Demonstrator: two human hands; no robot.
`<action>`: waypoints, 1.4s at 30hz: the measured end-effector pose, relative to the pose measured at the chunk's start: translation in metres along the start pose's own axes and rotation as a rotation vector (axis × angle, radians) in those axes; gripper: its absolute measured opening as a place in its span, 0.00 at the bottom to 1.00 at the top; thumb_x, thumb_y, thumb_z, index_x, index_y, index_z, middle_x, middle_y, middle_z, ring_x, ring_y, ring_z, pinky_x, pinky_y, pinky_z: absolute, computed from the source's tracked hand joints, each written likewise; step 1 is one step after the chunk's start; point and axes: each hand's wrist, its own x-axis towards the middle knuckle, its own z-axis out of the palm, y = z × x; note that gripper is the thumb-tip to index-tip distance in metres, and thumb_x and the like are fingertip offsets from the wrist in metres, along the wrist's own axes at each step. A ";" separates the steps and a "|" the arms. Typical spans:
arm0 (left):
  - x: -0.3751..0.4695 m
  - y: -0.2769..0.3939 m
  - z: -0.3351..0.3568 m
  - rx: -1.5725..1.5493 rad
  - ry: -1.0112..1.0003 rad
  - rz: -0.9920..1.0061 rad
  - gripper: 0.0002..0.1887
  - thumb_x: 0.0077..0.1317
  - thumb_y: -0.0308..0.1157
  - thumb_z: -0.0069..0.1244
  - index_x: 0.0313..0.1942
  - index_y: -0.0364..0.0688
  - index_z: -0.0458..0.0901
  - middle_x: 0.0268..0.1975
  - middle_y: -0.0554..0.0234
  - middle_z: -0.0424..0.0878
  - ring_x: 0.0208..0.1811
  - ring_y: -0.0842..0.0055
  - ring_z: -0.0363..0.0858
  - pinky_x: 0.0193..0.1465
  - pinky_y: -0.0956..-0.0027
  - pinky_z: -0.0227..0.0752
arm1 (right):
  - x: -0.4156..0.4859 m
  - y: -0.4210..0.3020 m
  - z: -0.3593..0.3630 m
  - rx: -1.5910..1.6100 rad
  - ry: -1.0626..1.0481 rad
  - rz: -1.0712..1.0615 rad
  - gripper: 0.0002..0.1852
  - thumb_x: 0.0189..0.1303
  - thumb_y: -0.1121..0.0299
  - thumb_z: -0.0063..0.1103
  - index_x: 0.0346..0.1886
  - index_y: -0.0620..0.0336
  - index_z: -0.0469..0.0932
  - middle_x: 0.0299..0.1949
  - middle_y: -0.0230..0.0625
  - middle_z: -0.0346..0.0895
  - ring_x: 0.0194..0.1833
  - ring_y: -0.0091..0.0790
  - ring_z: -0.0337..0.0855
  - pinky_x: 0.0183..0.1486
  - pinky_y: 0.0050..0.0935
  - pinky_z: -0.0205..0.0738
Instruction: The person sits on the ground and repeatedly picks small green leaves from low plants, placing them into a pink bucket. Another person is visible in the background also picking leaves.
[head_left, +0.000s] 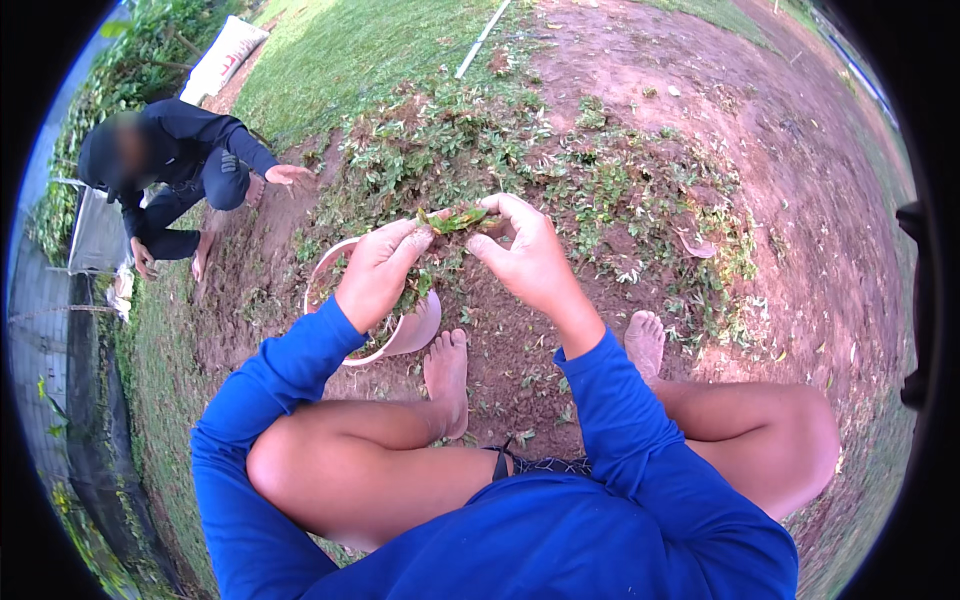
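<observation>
Soil-covered, my left hand (384, 264) pinches one side of a small clump of leafy plants (459, 221) with roots and dirt. My right hand (523, 251) grips the clump's other side between thumb and fingers. Below my left hand stands a pale round bucket (417, 330), with green plants and dirt inside; my left hand and forearm hide part of it. In front of my hands, a wide heap of uprooted leafy plants (442, 142) lies on brown soil.
A co-worker (191, 161) in dark clothes squats at the upper left, one hand over the soil. Behind them lies a white sack (225, 58) bearing print. A thin white pole (482, 39) rests on the grass. My bare feet flank the soil before me.
</observation>
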 end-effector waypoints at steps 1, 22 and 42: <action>0.001 0.000 0.003 0.027 0.014 0.024 0.14 0.76 0.33 0.46 0.51 0.32 0.83 0.37 0.65 0.83 0.40 0.82 0.75 0.45 0.72 0.71 | -0.002 -0.003 0.002 -0.018 0.049 -0.020 0.10 0.59 0.75 0.64 0.44 0.67 0.81 0.43 0.45 0.83 0.42 0.39 0.86 0.46 0.33 0.79; 0.007 0.012 0.002 0.135 -0.005 0.132 0.17 0.73 0.33 0.51 0.59 0.37 0.79 0.49 0.59 0.86 0.52 0.80 0.79 0.56 0.71 0.73 | -0.002 -0.014 -0.001 -0.199 0.068 -0.241 0.09 0.66 0.78 0.60 0.48 0.66 0.80 0.44 0.43 0.86 0.42 0.33 0.88 0.44 0.32 0.81; 0.007 -0.011 -0.002 -0.074 0.087 0.009 0.09 0.74 0.31 0.48 0.44 0.32 0.76 0.35 0.66 0.77 0.39 0.82 0.72 0.45 0.71 0.70 | -0.002 -0.012 -0.001 0.070 -0.108 -0.108 0.13 0.66 0.80 0.59 0.52 0.68 0.78 0.48 0.36 0.81 0.48 0.26 0.83 0.46 0.28 0.83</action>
